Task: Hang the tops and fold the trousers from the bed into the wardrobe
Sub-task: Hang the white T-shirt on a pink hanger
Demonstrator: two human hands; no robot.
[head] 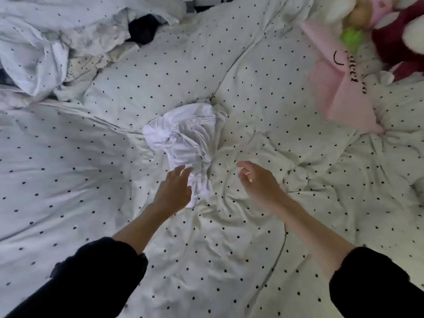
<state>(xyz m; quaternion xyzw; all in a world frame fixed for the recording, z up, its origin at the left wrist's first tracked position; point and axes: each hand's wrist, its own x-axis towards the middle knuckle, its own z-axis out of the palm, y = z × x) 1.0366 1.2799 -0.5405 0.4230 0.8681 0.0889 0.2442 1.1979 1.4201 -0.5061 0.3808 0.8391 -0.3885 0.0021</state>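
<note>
From the head camera we look down on two bare forearms stretched out over the bed (68,168), both coming out of dark sleeves pushed up toward the elbow. The left hand (175,191) reaches farthest, its fingers (181,172) extended and loosely spread, the tips lying on the near end of the white garment (185,134); the thumb side sits against the cloth, but we cannot tell whether it is pinching any of it. The right hand (257,180) hovers just right of that garment, apart from it, fingers relaxed and slightly bent with nothing in them.

We count one white garment, crumpled in a heap at the middle of the bed, lying on the dotted duvet. One dark garment (143,28) shows far left, half buried in the rumpled bedding (46,42). One pink cushion (339,83) with black lettering lies far right, and beyond it a cluster of soft toys (394,37) in dark red and white, too blurred for us to count. Two hands, two sleeves, one duvet covering the whole bed.
</note>
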